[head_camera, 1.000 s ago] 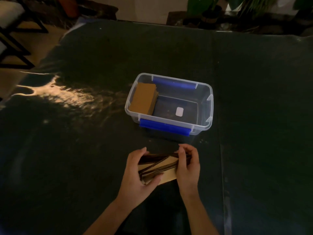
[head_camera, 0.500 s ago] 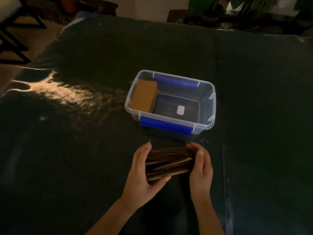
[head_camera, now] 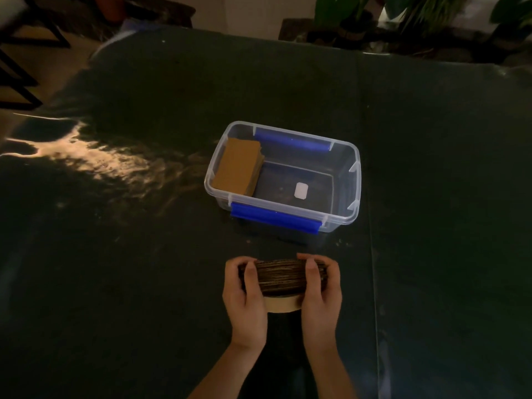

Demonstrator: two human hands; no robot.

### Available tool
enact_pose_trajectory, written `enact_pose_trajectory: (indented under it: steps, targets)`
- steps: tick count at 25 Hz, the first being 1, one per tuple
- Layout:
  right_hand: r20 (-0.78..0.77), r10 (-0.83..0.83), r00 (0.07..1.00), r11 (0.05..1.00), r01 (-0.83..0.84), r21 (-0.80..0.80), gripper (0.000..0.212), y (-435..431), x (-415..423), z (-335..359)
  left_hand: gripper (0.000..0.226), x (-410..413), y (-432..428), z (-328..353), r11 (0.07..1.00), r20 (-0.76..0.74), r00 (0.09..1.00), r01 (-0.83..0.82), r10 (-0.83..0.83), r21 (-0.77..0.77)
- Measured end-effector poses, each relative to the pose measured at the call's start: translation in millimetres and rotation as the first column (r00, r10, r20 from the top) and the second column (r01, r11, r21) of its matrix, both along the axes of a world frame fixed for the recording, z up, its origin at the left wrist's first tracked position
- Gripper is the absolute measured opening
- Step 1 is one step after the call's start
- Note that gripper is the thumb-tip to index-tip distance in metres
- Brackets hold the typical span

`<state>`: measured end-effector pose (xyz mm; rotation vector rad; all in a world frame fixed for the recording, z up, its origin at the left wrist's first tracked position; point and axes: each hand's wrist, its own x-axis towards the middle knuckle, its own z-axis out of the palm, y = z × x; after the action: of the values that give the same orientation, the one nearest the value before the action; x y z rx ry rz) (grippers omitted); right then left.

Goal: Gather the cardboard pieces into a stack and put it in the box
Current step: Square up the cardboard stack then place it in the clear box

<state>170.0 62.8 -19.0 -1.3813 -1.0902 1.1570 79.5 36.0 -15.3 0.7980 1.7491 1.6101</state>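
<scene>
A stack of cardboard pieces (head_camera: 280, 279) stands on edge on the dark table, its ridged edges facing me. My left hand (head_camera: 244, 295) grips its left end and my right hand (head_camera: 321, 292) grips its right end. Just beyond it sits a clear plastic box (head_camera: 355, 180) with blue latches. Inside the box, another cardboard stack (head_camera: 237, 167) fills the left end, and a small white label (head_camera: 300, 190) shows on the bare floor to its right.
The dark table (head_camera: 129, 283) has a glossy patch of reflected light (head_camera: 95, 159) at the left. A seam (head_camera: 371, 226) runs down the cover to the right of the box. Plants (head_camera: 403, 12) and a chair frame (head_camera: 17, 67) stand past the far edge.
The loose, uneven pieces between my hands have been squared into a tight, even stack. Both hands have shifted slightly to the right and now clasp its ends.
</scene>
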Motion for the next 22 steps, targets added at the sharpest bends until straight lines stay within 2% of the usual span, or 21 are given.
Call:
enact_pose_trajectory:
  steps: [3, 5, 7, 9, 11, 12, 14, 16, 18, 19, 21, 22]
  targets:
    - [0.031, -0.004, 0.999, 1.000, 0.004, 0.011, 0.012, 1.1, 1.2, -0.4, 0.026, -16.3, -5.1, -2.1, 0.983, -0.129, 0.974, 0.183, -0.185, -0.027]
    - [0.030, -0.033, 0.999, 0.999, 0.032, 0.034, 0.014, -0.9, 2.5, -1.2, 0.028, -22.4, -11.1, -2.4, 0.969, -0.240, 0.938, 0.240, -0.249, -0.064]
    - [0.009, -0.092, 0.996, 0.994, 0.091, 0.057, 0.020, -2.0, 0.0, -1.0, 0.017, -12.4, -14.8, -1.4, 0.984, -0.119, 0.976, 0.176, -0.180, -0.038]
    - [-0.043, -0.157, 0.987, 0.985, 0.159, 0.065, 0.024, -4.8, -6.0, -2.4, 0.019, -1.0, -13.3, 0.8, 0.996, 0.063, 0.994, 0.084, -0.085, 0.009]
    - [-0.117, -0.184, 0.976, 0.981, 0.189, 0.034, 0.023, -5.9, -11.0, -2.3, 0.021, -1.1, -8.6, 0.6, 0.994, 0.169, 0.981, 0.080, -0.092, 0.081]
    - [-0.134, -0.164, 0.977, 0.985, 0.170, 0.030, 0.021, -5.0, -11.7, -1.6, 0.021, -3.8, -5.6, 1.3, 0.989, 0.169, 0.977, 0.112, -0.127, 0.094]
    - [-0.080, -0.094, 0.992, 0.995, 0.097, 0.038, 0.017, -0.1, -9.6, 0.3, 0.021, -9.8, -0.3, 1.3, 0.983, 0.069, 0.981, 0.177, -0.180, 0.051]
    - [0.036, -0.032, 0.999, 0.999, 0.032, 0.009, 0.009, 5.5, -4.3, 1.2, 0.022, -17.2, 0.6, 1.5, 0.978, -0.143, 0.967, 0.205, -0.210, -0.046]
    - [0.085, 0.092, 0.992, 0.996, -0.091, -0.020, 0.012, 10.6, 3.8, 2.9, 0.027, -33.4, -1.0, 0.3, 0.944, -0.356, 0.875, 0.310, -0.329, -0.111]
    - [0.087, 0.194, 0.977, 0.981, -0.191, -0.040, 0.021, 12.5, 10.9, 4.8, 0.033, -43.8, -1.6, 0.0, 0.902, -0.428, 0.795, 0.403, -0.430, -0.157]
    - [0.075, 0.448, 0.891, 0.893, -0.441, -0.087, 0.032, 15.9, 32.8, 6.6, 0.052, -62.2, -1.4, 2.0, 0.801, -0.574, 0.573, 0.521, -0.585, -0.296]
    - [0.079, 0.578, 0.813, 0.814, -0.567, -0.125, 0.036, 17.9, 45.9, 8.4, 0.056, -67.6, -1.2, 3.6, 0.773, -0.638, 0.470, 0.532, -0.610, -0.347]
